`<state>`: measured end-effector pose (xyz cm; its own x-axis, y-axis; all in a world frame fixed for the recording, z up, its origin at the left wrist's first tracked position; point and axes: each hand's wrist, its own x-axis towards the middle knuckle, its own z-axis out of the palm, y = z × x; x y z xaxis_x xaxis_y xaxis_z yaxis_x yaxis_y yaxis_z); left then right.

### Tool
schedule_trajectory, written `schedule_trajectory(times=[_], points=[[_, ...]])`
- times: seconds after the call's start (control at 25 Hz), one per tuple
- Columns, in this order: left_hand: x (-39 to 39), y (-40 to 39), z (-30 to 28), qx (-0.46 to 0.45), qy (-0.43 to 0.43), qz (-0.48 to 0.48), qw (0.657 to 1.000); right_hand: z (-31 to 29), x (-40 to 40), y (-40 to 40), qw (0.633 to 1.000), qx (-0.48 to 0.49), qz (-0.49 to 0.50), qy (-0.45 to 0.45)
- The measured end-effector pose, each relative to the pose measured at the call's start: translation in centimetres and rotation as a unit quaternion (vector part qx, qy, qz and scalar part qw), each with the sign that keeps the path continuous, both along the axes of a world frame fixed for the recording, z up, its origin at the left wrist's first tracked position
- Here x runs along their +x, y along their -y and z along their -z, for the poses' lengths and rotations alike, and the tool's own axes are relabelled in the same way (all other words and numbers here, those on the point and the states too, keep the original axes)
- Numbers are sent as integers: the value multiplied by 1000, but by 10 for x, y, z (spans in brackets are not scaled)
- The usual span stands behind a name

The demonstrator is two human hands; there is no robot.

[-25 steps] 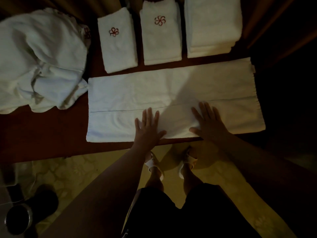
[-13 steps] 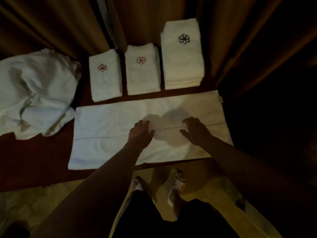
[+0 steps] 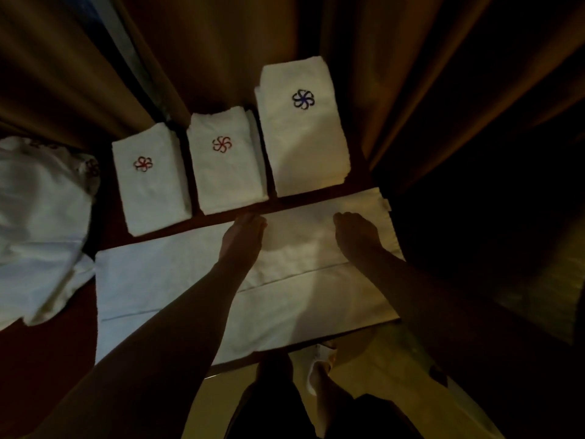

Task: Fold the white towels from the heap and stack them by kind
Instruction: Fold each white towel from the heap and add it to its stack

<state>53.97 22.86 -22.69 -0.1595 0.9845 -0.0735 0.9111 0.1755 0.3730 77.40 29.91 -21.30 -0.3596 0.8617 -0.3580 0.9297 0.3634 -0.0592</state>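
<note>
A long white towel, folded lengthwise, lies across the dark red table. My left hand rests on it with its fingertips at the towel's far edge. My right hand rests on the towel's far right part, just inside that edge. The fingers of both hands are foreshortened and hard to make out. Behind the towel stand two small folded towels with red flower marks, and a taller stack with a dark blue flower. The unfolded heap lies at the left.
Brown curtains hang close behind the stacks. The table's near edge runs just under the long towel. Below it are a pale patterned floor and my feet in white slippers. The right side is dark.
Both hands slid away from me over the long towel, from its near half to its far edge. The camera tilted up, so the stacks and curtains show more fully.
</note>
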Motion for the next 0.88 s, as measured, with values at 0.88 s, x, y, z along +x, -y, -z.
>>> schedule_trajectory(times=[0.88], points=[[-33, -13, -15, -5, 31, 33, 999, -10, -25, -38, 989, 97, -110, -22]])
